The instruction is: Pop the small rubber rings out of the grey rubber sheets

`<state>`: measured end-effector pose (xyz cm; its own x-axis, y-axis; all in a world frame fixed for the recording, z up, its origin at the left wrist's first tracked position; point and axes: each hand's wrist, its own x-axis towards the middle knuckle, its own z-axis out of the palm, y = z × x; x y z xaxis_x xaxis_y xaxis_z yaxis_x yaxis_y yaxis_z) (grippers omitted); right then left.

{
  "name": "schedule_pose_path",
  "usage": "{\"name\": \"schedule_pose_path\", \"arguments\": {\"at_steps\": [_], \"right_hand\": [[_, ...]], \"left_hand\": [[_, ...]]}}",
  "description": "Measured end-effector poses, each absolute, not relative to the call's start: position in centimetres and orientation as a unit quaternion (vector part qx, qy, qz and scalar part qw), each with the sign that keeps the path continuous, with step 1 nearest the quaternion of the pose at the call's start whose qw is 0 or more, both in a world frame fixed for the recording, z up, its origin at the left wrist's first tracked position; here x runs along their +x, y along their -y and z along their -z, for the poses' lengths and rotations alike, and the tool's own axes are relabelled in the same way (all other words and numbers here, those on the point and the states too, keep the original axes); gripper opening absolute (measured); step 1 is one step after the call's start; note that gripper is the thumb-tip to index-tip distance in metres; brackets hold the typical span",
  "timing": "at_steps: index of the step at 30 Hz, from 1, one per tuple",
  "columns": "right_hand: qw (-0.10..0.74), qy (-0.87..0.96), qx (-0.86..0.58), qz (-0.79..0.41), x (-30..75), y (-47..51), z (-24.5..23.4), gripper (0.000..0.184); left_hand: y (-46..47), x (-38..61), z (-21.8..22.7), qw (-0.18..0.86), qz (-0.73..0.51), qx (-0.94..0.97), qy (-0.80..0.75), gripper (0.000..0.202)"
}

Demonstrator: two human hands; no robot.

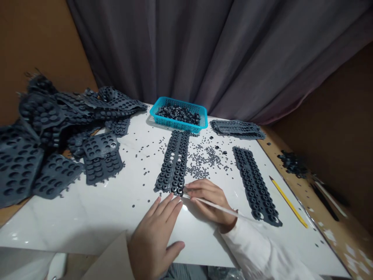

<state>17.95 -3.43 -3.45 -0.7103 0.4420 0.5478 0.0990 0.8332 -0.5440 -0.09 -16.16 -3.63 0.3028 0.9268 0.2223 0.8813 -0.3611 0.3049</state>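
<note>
A dark grey rubber strip (175, 163) with rows of ring-shaped moulded parts lies lengthwise before me, a few of its holes showing white. My left hand (159, 229) rests palm down at its near edge, fingers stretched and fingertips touching the edge. My right hand (211, 200) is closed round a thin white stick (217, 206), whose tip meets the strip's near right corner. The exact contact at the tip is too small to make out. Small dark discs (204, 159) are scattered to the right of the strip.
Behind the strip stands a blue basket (204, 121) of small dark rubber parts. Perforated rubber sheets (58, 112) are heaped at left. On the right are stacked strips (237, 129), another strip (256, 184), a yellow pencil-like tool (288, 202) and a dark clump (292, 163).
</note>
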Motion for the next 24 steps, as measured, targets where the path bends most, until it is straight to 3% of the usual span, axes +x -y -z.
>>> {"name": "schedule_pose_path", "arguments": {"at_steps": [4, 8, 24], "right_hand": [[0.376, 0.79, -0.327, -0.357, 17.3, 4.5, 3.5, 0.008], [0.356, 0.71, -0.436, -0.423, 16.6, 5.2, 3.8, 0.005], [0.351, 0.729, -0.44, -0.388, 15.9, 5.7, 3.9, 0.011]], "left_hand": [[12.8, -1.2, 0.6, 0.103, -0.141, 0.798, -0.577, 0.031], [8.1, -1.7, -0.8, 0.128, -0.059, 0.846, -0.515, 0.018], [4.9, -1.8, 0.2, 0.184, -0.04, 0.882, -0.431, 0.016]]}}
